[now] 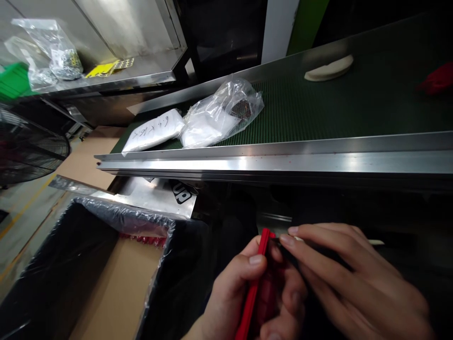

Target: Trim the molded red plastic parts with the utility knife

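2 hands: left hand (244,293) w/ 1 red strip (254,283), right hand (357,278) touching.

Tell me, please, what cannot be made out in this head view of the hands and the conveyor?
- Red part: its lower end is cut off by the bottom edge, and the left hand covers its side.
- What the right hand pinches: dark, hidden under its fingers.
- Red thing on the belt: blurred, cut by the right edge.
- Writing on the white packet: too small to read.
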Demonstrator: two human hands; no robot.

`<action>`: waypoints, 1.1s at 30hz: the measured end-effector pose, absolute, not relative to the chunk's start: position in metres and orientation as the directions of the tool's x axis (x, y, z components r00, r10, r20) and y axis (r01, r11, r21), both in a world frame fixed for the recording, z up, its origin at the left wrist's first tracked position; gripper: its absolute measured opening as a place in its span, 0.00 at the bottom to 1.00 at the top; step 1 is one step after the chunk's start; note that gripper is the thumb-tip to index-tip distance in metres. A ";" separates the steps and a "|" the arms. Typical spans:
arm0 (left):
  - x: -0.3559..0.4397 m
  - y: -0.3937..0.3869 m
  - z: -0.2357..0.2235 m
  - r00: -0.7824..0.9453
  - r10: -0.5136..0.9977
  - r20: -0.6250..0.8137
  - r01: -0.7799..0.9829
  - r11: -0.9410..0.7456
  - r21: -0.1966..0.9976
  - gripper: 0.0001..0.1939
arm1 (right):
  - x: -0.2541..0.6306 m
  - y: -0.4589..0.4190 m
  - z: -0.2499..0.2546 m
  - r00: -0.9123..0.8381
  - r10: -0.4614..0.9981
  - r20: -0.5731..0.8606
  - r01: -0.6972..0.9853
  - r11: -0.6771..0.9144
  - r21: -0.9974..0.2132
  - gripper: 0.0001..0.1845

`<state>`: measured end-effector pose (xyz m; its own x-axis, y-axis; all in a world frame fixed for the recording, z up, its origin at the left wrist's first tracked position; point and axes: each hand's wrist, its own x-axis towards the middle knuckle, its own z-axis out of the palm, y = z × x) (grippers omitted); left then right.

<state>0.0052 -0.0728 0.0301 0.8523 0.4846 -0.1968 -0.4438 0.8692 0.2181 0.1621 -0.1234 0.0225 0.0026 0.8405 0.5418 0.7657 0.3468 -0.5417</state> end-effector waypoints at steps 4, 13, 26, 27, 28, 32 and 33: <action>0.006 -0.072 0.020 0.894 0.447 0.004 -0.440 0.877 0.192 0.20 | 0.165 -0.120 0.023 -0.063 0.834 0.549 0.773 0.388 -0.502 0.19; 0.009 -0.078 0.014 0.883 0.463 -0.078 -0.455 0.884 0.104 0.16 | 0.171 -0.124 0.013 -0.131 0.807 0.577 0.820 0.415 -0.395 0.22; 0.007 -0.077 0.009 0.879 0.458 -0.132 -0.445 0.888 0.119 0.15 | 0.185 -0.118 0.018 0.266 0.744 0.613 0.842 0.130 -0.523 0.24; 0.010 -0.071 0.010 0.874 0.475 -0.101 -0.454 0.873 0.178 0.14 | 0.182 -0.118 0.016 0.300 0.742 0.600 0.823 0.116 -0.556 0.21; 0.014 -0.063 0.014 0.862 0.496 -0.106 -0.454 0.848 0.272 0.13 | 0.181 -0.118 0.014 0.319 0.739 0.594 0.814 0.107 -0.571 0.19; 0.045 -0.004 0.050 0.646 0.729 -0.227 -0.093 0.371 0.924 0.09 | 0.191 -0.122 0.003 0.283 0.753 0.594 0.830 0.118 -0.545 0.18; 0.058 0.016 0.062 0.616 0.780 -0.112 0.082 0.077 0.994 0.12 | 0.193 -0.123 0.002 0.289 0.753 0.592 0.830 0.112 -0.547 0.18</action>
